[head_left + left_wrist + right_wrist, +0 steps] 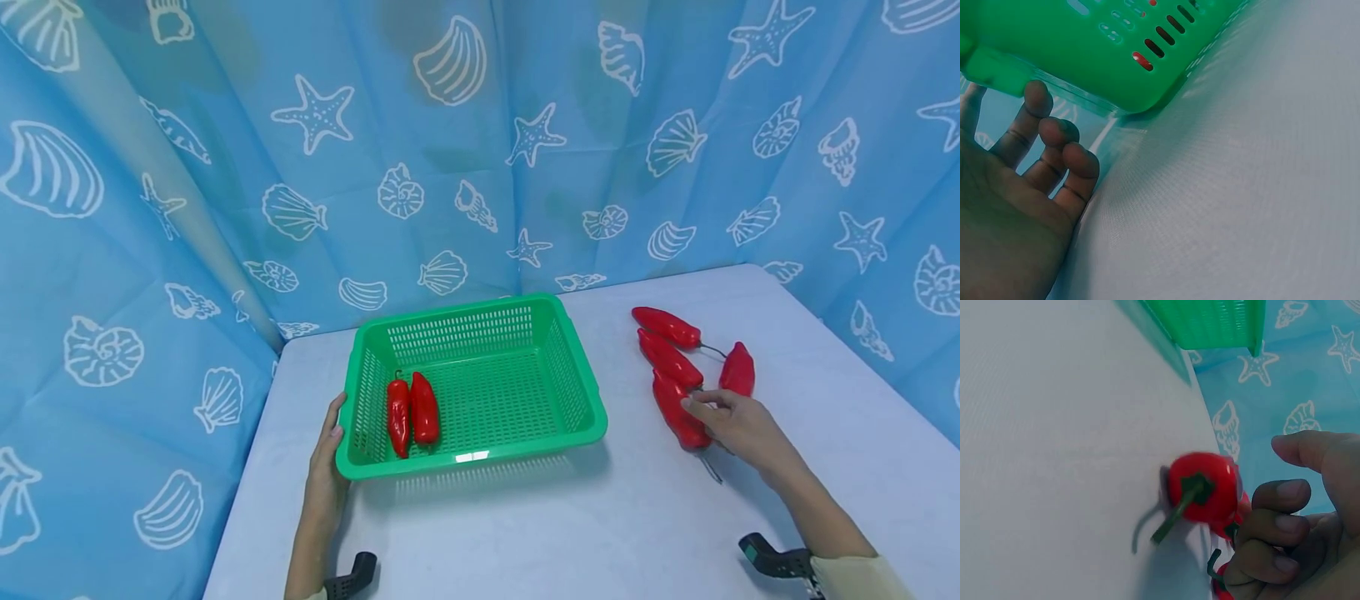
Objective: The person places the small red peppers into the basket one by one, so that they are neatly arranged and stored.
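Observation:
A green plastic basket (480, 464) stands on the white table with two red peppers, one (398, 417) beside the other (424, 408), at its left side. My left hand (326, 467) rests against the basket's left rim from outside, fingers loosely bent in the left wrist view. To the right, my right hand (738, 425) is over the nearest red pepper (675, 408), thumb and fingers apart. The right wrist view shows that pepper's stem end (1200, 487) beside the bent fingers, with nothing between thumb and fingers.
Beyond the right hand lie more red peppers: one at the back (665, 325), one in the middle (670, 360) and one at the right (738, 371). A blue curtain (465, 142) with white shell prints hangs behind and beside the white table (525, 533).

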Demonstrator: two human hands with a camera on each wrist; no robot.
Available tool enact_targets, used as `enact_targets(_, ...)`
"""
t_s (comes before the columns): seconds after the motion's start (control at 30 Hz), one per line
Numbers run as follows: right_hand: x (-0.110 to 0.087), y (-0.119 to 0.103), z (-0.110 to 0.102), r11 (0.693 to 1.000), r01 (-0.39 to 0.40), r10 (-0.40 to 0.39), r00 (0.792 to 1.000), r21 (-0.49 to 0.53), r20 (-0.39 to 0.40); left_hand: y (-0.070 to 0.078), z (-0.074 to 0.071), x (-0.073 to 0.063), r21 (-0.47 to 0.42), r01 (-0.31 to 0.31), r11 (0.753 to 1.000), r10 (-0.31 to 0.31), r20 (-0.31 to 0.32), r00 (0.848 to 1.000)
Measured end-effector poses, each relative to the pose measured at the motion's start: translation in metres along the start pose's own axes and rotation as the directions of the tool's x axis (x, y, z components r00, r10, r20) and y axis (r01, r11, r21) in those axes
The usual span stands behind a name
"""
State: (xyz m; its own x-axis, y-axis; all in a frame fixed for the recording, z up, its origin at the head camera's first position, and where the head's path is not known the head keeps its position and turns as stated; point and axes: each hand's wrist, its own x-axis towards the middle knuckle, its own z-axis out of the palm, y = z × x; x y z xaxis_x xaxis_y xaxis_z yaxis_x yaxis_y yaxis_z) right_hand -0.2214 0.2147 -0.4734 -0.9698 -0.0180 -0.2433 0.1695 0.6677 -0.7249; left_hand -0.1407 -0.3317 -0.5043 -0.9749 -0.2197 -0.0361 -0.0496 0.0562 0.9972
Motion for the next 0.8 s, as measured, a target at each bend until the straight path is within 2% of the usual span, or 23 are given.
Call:
enact_targets(0.27, 0.006, 0.007, 0.0, 0.996, -0.03, 0.03, 1.0, -0.08, -0.002, -0.001, 0.0, 0.0, -0.011, 0.007, 1.0, -0.007, 0.005, 1.0)
enact_targets(0.43, 0.009, 0.012, 0.001, 0.994, -0.052, 0.054, 0.998, -0.093, 0.014, -0.002, 0.001, 0.0, -0.013, 0.007, 1.0, -0.007, 0.001, 1.0)
enact_targets(0.8, 0.016, 0.013, 0.004, 0.989, -0.037, 0.037, 0.999, -0.143, -0.001, -0.002, 0.002, 0.002, -0.017, -0.004, 1.0, 0.004, -0.011, 1.0)
